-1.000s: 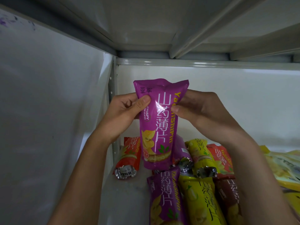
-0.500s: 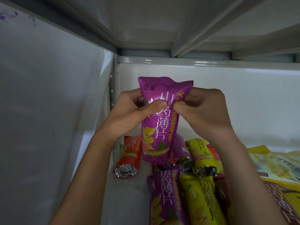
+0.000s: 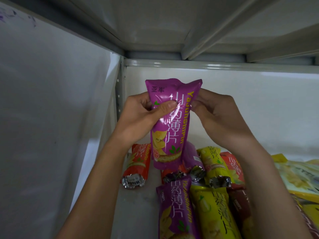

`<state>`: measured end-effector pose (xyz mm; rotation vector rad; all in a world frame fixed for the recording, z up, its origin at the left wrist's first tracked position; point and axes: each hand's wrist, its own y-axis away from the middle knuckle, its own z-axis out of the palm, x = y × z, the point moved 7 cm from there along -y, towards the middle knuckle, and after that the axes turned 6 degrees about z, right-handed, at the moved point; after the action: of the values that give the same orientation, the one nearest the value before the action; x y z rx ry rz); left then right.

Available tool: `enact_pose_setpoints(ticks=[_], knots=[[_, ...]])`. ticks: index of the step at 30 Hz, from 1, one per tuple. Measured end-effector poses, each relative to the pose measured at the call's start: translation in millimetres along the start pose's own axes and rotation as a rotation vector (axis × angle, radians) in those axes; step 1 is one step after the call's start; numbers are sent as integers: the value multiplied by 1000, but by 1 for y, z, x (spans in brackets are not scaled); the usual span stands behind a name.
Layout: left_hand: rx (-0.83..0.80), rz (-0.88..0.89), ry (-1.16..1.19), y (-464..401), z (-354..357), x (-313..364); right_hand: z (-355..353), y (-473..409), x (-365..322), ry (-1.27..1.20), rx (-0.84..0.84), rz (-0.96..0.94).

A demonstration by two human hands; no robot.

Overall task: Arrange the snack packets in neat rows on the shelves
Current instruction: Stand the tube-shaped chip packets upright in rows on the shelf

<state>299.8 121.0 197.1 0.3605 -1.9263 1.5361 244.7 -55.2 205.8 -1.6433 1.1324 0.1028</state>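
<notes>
Here we pinch the purple packet (image 3: 170,125) near its top, left hand (image 3: 138,119) at nine o'clock, right hand (image 3: 219,118) at three; it hangs upright toward six o'clock, above the shelf (image 3: 136,209).

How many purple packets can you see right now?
3: held purple packet in both hands, one lying on the shelf in front, one mostly hidden behind. Others may be buried.
</notes>
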Motion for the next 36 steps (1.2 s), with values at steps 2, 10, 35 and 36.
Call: enact_pose_setpoints(ticks=[2,10,35,36], knots=[[37,1,20,0,-2,0,4,0,-3,-30,-13,-23],[-4,1,1,-1,-5,4,11,2,-13,-211,-62,30],[-36,-63,94,0,-3,-13,12,7,-1,-369,-176,277],[-33,-62,86,0,-4,-14,12,8,-2,-353,-204,271]])
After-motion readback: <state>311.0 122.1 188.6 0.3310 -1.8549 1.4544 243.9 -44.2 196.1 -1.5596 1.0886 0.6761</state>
